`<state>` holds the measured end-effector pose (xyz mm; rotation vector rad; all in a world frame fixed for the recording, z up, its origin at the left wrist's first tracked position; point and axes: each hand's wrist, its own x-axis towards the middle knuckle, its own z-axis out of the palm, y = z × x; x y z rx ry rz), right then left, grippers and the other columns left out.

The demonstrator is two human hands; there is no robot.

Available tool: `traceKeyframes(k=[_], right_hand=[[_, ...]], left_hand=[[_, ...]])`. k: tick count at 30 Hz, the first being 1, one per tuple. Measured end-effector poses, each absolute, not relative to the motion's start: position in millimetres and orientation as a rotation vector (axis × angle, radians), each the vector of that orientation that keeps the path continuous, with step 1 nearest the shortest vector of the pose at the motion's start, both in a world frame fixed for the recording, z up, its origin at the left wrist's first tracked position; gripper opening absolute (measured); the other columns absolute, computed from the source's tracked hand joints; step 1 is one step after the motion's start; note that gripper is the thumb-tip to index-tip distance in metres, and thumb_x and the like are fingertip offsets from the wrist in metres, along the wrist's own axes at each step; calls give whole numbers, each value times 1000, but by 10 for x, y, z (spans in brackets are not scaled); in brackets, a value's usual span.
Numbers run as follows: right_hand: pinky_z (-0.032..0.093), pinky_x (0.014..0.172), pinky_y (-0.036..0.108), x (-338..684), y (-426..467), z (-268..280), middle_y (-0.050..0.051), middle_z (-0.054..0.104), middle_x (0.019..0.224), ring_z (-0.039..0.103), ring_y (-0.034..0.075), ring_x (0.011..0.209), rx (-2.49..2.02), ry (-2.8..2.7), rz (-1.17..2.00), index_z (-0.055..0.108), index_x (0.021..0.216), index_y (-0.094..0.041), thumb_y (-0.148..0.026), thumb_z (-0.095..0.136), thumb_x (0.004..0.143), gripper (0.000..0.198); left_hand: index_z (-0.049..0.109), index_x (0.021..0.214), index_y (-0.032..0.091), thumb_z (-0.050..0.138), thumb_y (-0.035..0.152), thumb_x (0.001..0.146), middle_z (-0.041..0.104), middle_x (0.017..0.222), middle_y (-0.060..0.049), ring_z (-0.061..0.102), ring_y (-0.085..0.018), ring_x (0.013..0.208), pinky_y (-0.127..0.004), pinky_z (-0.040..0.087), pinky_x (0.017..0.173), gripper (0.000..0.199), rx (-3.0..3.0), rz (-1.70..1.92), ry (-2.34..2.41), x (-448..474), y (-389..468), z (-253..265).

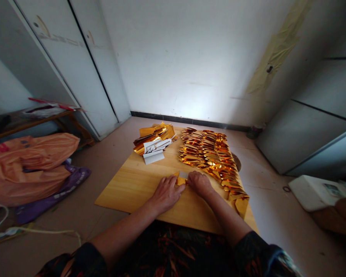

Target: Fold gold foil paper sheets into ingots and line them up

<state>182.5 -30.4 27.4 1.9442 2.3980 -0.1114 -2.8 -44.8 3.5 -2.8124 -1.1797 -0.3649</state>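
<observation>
Both the left hand (pixel 168 188) and the right hand (pixel 200 182) grasp one small sheet (pixel 183 175), gold with a pale patch, on the board (pixel 132 184) in front of the body. Left fingers span its left side, the thumb along the near edge; right fingers curl in on its right edge, their tips hidden, so the exact pinch cannot be told.

It looks thin and very light, stiff enough to keep a crease, and probably slick on the gold face. It should tear or crumple easily; the edges and corners seem the best hold, with light pressure against the wood.

Folded gold pieces (pixel 203 148) stand in rows just beyond and to the right, running along the right edge near the right forearm; a sweep that way could knock them. A pile (pixel 154 148) of gold and white paper lies at the far left, apparently reaching past the edge. Plain wood extends left of the left hand, giving more room; the near edge lies close under the forearms.
</observation>
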Motion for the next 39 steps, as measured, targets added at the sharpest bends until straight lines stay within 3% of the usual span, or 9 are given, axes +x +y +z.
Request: traceKeyframes(k=[10, 15, 23, 29, 32, 39], right_hand=[[41, 69, 24, 1858, -310, 247, 6, 68, 90, 62, 17, 84, 2075, 2405, -215, 62, 92, -19, -32, 52, 90, 17], [38, 67, 23, 1922, -292, 184, 3, 69, 88, 61, 15, 79, 2187, 2457, -312, 63, 87, -20, -22, 51, 88, 13], [38, 67, 22, 1939, -309, 209, 3, 67, 86, 59, 14, 77, 2218, 2497, -465, 64, 92, -19, -25, 58, 82, 12], [40, 78, 21, 1996, -301, 199, 5, 64, 100, 57, 14, 91, 2142, 2678, -434, 65, 98, -18, -6, 52, 80, 25], [39, 83, 25, 1985, -348, 181, 6, 63, 102, 53, 16, 96, 1969, 2813, -332, 67, 97, -19, -13, 53, 85, 19], [36, 76, 29, 1765, -528, 125, 7, 61, 95, 49, 19, 92, 1885, 2758, -150, 67, 86, -20, -23, 51, 90, 17]], left_hand=[[57, 121, 33, 57, 28, 87, 54, 124, -12, 48, -28, 118, -47, 41, 94, 34, -2815, -399, -1239, -10, -450, -13], [58, 121, 34, 57, 27, 86, 53, 126, -13, 48, -30, 119, -49, 41, 93, 35, -2825, -351, -1268, -2, -464, 37], [58, 121, 33, 57, 28, 86, 52, 126, -13, 48, -30, 119, -49, 40, 93, 35, -2827, -304, -1275, 5, -470, 120], [64, 109, 34, 61, 30, 84, 54, 125, -10, 46, -29, 120, -54, 33, 98, 26, -2852, -395, -1285, -37, -400, 80], [67, 99, 32, 60, 31, 83, 55, 125, -8, 46, -29, 120, -54, 32, 99, 17, -2887, -434, -1326, -77, -293, 78], [65, 84, 24, 58, 28, 84, 58, 129, -5, 49, -24, 122, -46, 33, 100, 8, -3043, -519, -1461, -115, -37, 65]])
